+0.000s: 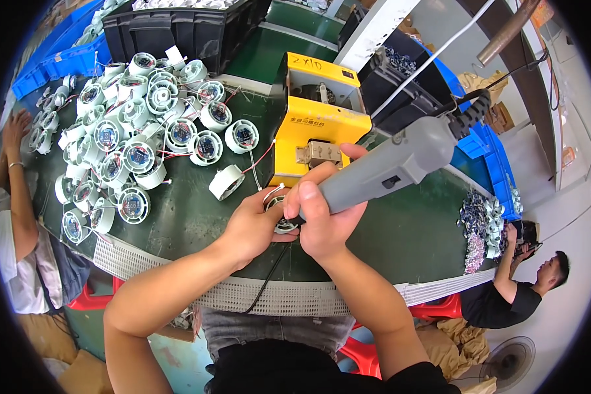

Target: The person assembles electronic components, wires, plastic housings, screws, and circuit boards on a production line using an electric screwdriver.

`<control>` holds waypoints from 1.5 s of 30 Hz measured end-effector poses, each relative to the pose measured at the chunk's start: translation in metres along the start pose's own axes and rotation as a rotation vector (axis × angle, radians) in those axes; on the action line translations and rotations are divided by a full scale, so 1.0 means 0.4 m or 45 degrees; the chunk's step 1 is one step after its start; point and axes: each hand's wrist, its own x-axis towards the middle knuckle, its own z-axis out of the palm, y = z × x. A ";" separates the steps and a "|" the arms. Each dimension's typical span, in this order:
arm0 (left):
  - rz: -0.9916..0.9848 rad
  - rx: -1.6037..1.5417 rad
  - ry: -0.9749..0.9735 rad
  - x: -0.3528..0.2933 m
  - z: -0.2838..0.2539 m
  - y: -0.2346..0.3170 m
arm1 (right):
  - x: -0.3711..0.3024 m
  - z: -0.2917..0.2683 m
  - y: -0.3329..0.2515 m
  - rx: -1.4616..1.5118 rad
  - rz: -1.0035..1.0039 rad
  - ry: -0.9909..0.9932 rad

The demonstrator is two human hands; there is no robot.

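Observation:
My right hand [327, 226] is wrapped around a grey electric screwdriver [384, 172], tilted with its tip end down to the left. Under that tip, my left hand [248, 226] grips a round pale plastic housing [284, 225], mostly covered by my fingers. Just beyond both hands stands a yellow screw feeder [325, 131] with a metal block on its front. A loose pale housing with wires [227, 182] lies on its side near my left hand. Farther left is a heap of similar housings [138, 156], several showing blue circuit boards.
The green table [197, 246] has a white perforated strip [269, 297] along its near edge. A black crate [171, 33] and a blue bin [62, 65] stand at the back left. Small parts [474, 223] lie at right, near a co-worker [519, 289]. Another person's arm [21, 197] is at left.

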 end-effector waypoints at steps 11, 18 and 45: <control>0.015 0.037 0.008 0.005 -0.005 -0.010 | 0.000 -0.003 0.006 -0.018 -0.014 -0.020; 0.065 0.082 0.040 0.010 -0.006 -0.020 | -0.003 -0.016 0.028 -0.129 -0.122 -0.154; 1.795 1.587 0.216 -0.050 0.006 0.060 | 0.125 -0.757 0.117 -1.192 0.727 0.775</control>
